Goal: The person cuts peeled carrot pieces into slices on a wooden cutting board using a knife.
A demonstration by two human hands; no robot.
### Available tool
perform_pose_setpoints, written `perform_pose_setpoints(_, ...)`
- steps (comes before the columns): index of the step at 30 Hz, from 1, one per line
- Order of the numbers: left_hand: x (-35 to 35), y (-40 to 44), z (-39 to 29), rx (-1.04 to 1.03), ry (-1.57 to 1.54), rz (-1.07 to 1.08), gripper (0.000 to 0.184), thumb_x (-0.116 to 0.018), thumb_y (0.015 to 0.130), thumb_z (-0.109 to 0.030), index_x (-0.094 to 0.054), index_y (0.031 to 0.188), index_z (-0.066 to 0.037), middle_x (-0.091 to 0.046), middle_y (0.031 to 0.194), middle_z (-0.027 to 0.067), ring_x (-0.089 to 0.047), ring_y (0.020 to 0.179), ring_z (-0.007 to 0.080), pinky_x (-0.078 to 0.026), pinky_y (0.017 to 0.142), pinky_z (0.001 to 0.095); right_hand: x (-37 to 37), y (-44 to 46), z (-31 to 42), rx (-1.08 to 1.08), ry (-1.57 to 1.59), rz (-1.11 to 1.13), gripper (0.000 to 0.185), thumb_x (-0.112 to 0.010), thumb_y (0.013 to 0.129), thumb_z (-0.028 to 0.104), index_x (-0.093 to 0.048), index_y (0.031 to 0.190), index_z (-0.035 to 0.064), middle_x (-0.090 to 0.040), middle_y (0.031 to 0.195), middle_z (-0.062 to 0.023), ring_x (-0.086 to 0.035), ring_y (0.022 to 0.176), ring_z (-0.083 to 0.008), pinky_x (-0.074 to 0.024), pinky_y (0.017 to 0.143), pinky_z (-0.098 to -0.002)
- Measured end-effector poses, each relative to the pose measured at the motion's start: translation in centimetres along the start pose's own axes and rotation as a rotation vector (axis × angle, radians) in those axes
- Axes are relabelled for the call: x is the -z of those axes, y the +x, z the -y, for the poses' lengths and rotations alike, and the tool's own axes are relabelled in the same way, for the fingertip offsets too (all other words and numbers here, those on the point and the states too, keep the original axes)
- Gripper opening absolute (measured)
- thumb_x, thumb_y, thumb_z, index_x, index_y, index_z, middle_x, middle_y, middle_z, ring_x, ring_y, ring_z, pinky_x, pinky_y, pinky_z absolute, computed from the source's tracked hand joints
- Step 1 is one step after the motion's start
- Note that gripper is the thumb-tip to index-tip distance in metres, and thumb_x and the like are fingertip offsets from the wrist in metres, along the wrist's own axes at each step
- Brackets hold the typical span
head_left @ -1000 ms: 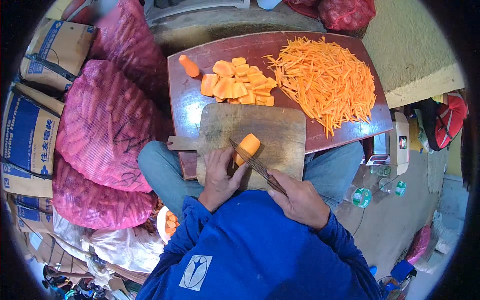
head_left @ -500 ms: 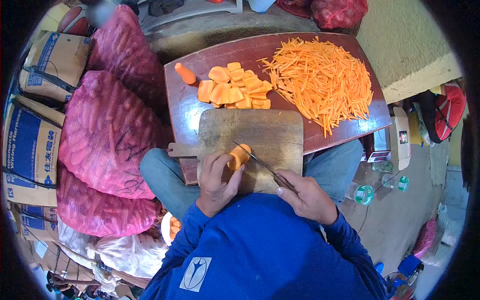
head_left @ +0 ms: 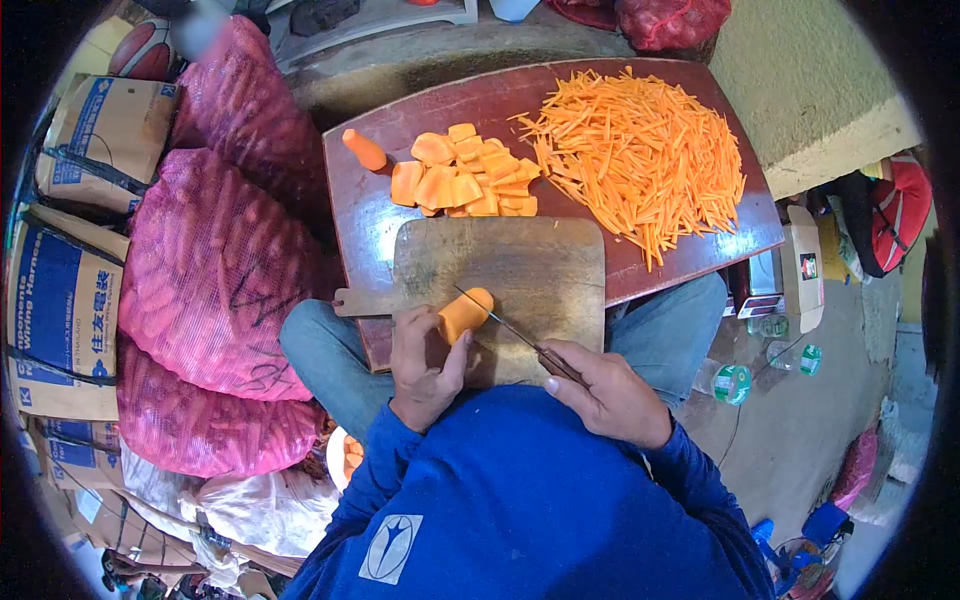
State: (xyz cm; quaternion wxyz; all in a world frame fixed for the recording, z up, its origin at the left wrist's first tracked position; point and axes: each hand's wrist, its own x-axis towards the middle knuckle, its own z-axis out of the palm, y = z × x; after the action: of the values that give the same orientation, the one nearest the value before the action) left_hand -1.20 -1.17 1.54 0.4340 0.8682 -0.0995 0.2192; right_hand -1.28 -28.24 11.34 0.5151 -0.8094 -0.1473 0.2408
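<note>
My left hand (head_left: 427, 365) grips an orange carrot piece (head_left: 465, 312) between thumb and fingers, over the lower middle of a worn wooden cutting board (head_left: 550, 260). My right hand (head_left: 612, 392) is closed on the handle of a knife (head_left: 515, 332), whose thin dark blade points up and left and lies across the carrot piece. Beyond the board, a pile of flat carrot slices (head_left: 465, 175) rests on the red table (head_left: 400, 120). One peeled carrot (head_left: 364, 150) lies left of the slices, and a large heap of carrot sticks (head_left: 635, 155) lies to the right.
Pink mesh sacks (head_left: 215, 280) and cardboard boxes (head_left: 65, 310) are stacked at the left. A white bowl (head_left: 338, 462) with carrot pieces sits near my left sleeve. Plastic bottles (head_left: 730, 383) lie on the floor at the right, near an open box (head_left: 803, 265).
The carrot piece has been turned in my left hand and now tilts, shifted slightly left. The knife blade has moved slightly left with it. The view has shifted a little.
</note>
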Motion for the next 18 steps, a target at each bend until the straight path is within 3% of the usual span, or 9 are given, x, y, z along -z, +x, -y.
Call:
perform_pose_setpoints(2,0.4,-0.7,0.5,0.118,-0.029,-0.017,0.046,-0.089,0.079,-0.007,-0.064,0.116,-0.002,-0.066,0.111,0.0194,-0.065,0.101,0.0370,-0.053,0.086,0.0443,-0.1,0.2,0.0,-0.017,0.000,0.027,0.040,-0.068,0.104,0.018,-0.059,0.137,-0.0012,-0.071,0.102,-0.0242,-0.073,0.092,-0.0420,-0.0562,0.080,-0.0441)
perform_pose_setpoints(5,0.8,-0.8,0.3,0.095,0.169,0.127,0.049,-0.091,0.078,-0.011,-0.065,0.118,-0.002,-0.066,0.105,0.0166,-0.062,0.096,0.0357,-0.048,0.087,0.0454,-0.4,0.3,0.0,0.021,0.007,0.015,0.040,-0.068,0.104,0.018,-0.059,0.138,-0.0013,-0.071,0.103,-0.0249,-0.073,0.093,-0.0429,-0.0566,0.079,-0.0441)
perform_pose_setpoints(8,-0.4,-0.2,0.0,0.040,0.139,0.107,0.051,-0.092,0.077,-0.015,-0.066,0.119,-0.003,-0.065,0.103,0.0144,-0.059,0.094,0.0344,-0.043,0.087,0.0453,-0.6,0.5,0.2,0.039,0.004,0.004,0.040,-0.068,0.103,0.017,-0.058,0.138,-0.0012,-0.071,0.104,-0.0258,-0.073,0.093,-0.0440,-0.0569,0.079,-0.0444)
perform_pose_setpoints(18,-1.3,0.6,0.1,-0.051,0.160,0.214,0.047,-0.088,0.082,-0.019,-0.066,0.118,0.001,-0.065,0.102,0.0139,-0.059,0.096,0.0333,-0.041,0.085,0.0453,-1.0,0.3,0.3,0.066,-0.117,-0.049,0.042,-0.066,0.105,0.017,-0.057,0.141,-0.0021,-0.072,0.106,-0.0263,-0.074,0.096,-0.0450,-0.0584,0.080,-0.0456)
